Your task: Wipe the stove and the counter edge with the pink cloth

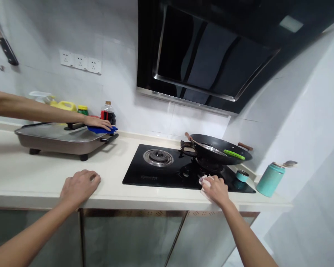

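My right hand is closed on a crumpled white cloth, pressed to the front edge of the black glass gas stove. Close by are the stove's knobs. My left hand rests on the white countertop, left of the stove, its fingers curled in with nothing visible in them. Behind my right hand, a black wok with wooden handles sits on the right burner, holding a metal piece and a bright green-handled utensil. The left burner is bare.
Another person's hand presses a blue cloth on a lidded electric pan. Bottles, including a dark sauce bottle, stand behind it. A turquoise jar and small turquoise cup stand right. A black range hood overhangs.
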A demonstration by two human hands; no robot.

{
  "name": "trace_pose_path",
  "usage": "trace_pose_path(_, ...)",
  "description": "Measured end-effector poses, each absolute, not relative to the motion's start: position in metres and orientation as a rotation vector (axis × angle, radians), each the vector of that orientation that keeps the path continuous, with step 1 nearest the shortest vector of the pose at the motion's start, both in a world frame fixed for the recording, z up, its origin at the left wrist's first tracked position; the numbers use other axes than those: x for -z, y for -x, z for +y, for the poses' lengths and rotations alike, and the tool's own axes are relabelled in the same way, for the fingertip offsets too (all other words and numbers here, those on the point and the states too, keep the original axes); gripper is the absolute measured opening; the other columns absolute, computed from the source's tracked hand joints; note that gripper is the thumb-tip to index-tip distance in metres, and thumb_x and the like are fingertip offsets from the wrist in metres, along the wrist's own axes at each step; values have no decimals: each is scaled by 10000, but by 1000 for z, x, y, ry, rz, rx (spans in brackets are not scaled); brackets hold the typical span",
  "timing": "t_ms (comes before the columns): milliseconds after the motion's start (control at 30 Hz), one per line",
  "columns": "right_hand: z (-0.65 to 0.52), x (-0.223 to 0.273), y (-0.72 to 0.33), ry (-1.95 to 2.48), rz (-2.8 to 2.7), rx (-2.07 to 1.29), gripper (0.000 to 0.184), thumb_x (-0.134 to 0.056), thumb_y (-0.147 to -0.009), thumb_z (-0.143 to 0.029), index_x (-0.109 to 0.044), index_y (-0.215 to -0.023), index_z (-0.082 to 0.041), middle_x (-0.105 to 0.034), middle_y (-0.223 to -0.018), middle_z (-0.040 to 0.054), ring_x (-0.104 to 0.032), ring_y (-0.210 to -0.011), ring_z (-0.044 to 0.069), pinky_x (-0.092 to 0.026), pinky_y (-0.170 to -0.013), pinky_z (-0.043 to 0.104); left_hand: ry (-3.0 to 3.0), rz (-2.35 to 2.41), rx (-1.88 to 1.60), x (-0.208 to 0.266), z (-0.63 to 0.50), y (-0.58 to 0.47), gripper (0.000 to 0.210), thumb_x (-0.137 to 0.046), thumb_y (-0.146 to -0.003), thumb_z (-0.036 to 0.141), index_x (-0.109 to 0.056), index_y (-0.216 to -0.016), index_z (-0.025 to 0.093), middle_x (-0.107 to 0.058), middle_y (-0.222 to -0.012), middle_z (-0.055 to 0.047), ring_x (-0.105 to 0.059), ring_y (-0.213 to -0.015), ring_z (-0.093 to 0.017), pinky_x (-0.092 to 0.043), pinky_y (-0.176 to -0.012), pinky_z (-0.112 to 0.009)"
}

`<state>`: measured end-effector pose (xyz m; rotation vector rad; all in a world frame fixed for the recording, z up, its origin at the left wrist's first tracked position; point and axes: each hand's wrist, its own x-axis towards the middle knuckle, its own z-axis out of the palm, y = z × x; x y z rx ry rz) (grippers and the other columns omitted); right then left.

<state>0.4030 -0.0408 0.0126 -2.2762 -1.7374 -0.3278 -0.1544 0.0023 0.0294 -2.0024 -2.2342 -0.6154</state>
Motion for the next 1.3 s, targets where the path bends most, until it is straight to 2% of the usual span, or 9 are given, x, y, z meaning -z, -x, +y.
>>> trace_pose_path(133,-50,-8,-343,2019,-1967,343,401,-538,-970,-466,-731,-1290,-320,-603,-1346,104,-511,-1161,310,-420,-952,420,1979,-2225,663,-29,-1,151,426,-406,-927,392,-770,-1040,202,-725,-1259,-124,-606,-1187,-335,-432,-979,-423)
trace_pose_path(300,-23,-8,-267,1768,-2143,263,389,-544,-981,-457,-723,-1298,-320,-611,-1375,93,-516,-1189,299,-382,-1009,416,1958,-2197,664,-22,-2,150,405,-396,-938,361,-767,-1010,217,-741,-1225,-117,-614,-1204,-310,-419,-969,-396)
trace_pose_path(433,15,-18,-237,1803,-2127,161,395,-476,-1007,-432,-721,-1295,-316,-631,-1390,77,-546,-1205,297,-370,-1037,432,1948,-2175,667,-20,-5,150,398,-395,-950,346,-764,-1012,212,-740,-1215,-114,-613,-1193,-303,-410,-956,-403)
trace_pose_path(600,58,-33,-209,1962,-2017,106,437,-437,-1012,-451,-700,-1340,-329,-614,-1421,99,-547,-1269,327,-358,-1064,485,1950,-2170,680,-19,-8,149,369,-418,-955,342,-765,-991,222,-745,-1199,-106,-618,-1179,-294,-412,-943,-401)
trace_pose_path(767,78,-37,-147,1886,-2063,77,474,-460,-999,-565,-672,-1379,-377,-572,-1467,83,-502,-1330,324,-296,-1126,520,1940,-2166,691,-17,-7,150,378,-416,-964,347,-769,-994,214,-743,-1189,-118,-619,-1175,-305,-419,-937,-413)
trace_pose_path(933,48,-37,-85,1565,-2278,-73,474,-479,-988,-635,-685,-1335,-385,-547,-1499,51,-459,-1363,309,-278,-1136,523,1940,-2183,713,-20,-7,149,398,-406,-970,355,-772,-1013,204,-733,-1230,-121,-615,-1196,-300,-420,-970,-412)
trace_pose_path(1100,-4,-33,-56,1265,-2438,-13,412,-517,-992,-590,-680,-1319,-401,-572,-1450,38,-478,-1301,292,-298,-1110,510,1924,-2188,662,-23,-8,149,440,-372,-966,370,-778,-1003,203,-737,-1221,-124,-622,-1198,-304,-438,-958,-405)
trace_pose_path(1300,-39,-24,-81,1197,-2428,139,391,-544,-991,-548,-719,-1210,-275,-659,-1263,74,-508,-1188,284,-370,-1017,442,1930,-2183,624,-24,-3,154,485,-325,-964,382,-773,-1000,199,-740,-1231,-135,-628,-1198,-327,-458,-931,-420)
